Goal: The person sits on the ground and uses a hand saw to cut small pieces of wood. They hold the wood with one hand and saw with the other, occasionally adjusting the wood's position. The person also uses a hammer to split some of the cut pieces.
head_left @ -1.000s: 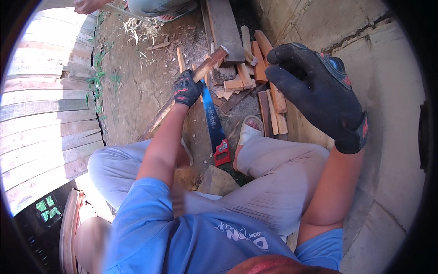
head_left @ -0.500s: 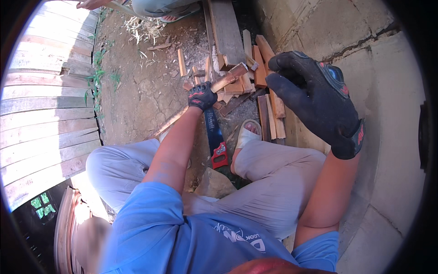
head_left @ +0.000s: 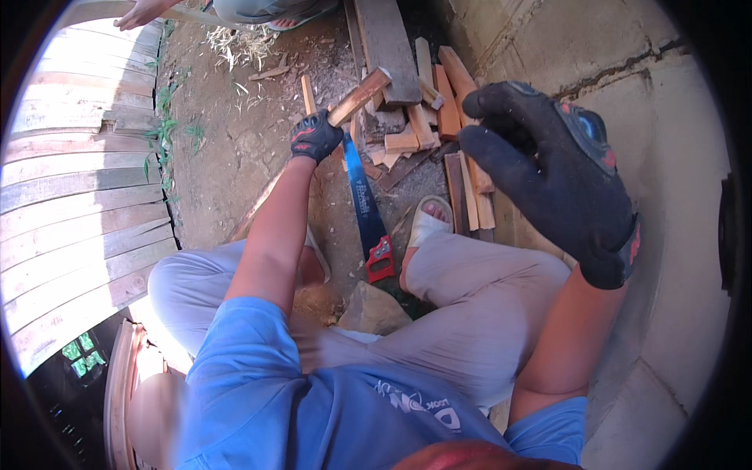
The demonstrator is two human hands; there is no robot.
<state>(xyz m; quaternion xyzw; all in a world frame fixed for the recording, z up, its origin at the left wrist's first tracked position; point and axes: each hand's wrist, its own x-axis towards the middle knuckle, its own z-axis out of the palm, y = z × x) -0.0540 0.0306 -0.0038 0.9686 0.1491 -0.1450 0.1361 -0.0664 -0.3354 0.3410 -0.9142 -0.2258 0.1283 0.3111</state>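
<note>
In a black glove, my left hand [head_left: 316, 137] is wrapped round a long wooden batten [head_left: 359, 97]. One end of the batten slants up over the wood pile; the other runs back past my forearm toward my left knee. A handsaw [head_left: 363, 192] with a dark blade and red handle lies on the ground between my feet, its tip near my left hand. Raised beside the wall, my gloved right hand [head_left: 544, 157] is empty, its fingers loosely curved and the thumb side apart from them.
Offcuts [head_left: 402, 142] and a thick beam [head_left: 389, 59] lie ahead of my feet. A block wall [head_left: 666, 157] rises at right, and a plank surface [head_left: 70, 188] is at left. A stone [head_left: 373, 311] sits below the saw. Another person's hand [head_left: 146, 11] and foot show at the top.
My left hand has moved left and farther away, carrying the batten off the offcuts so more of the saw blade shows. My right hand has shifted slightly right and nearer.
</note>
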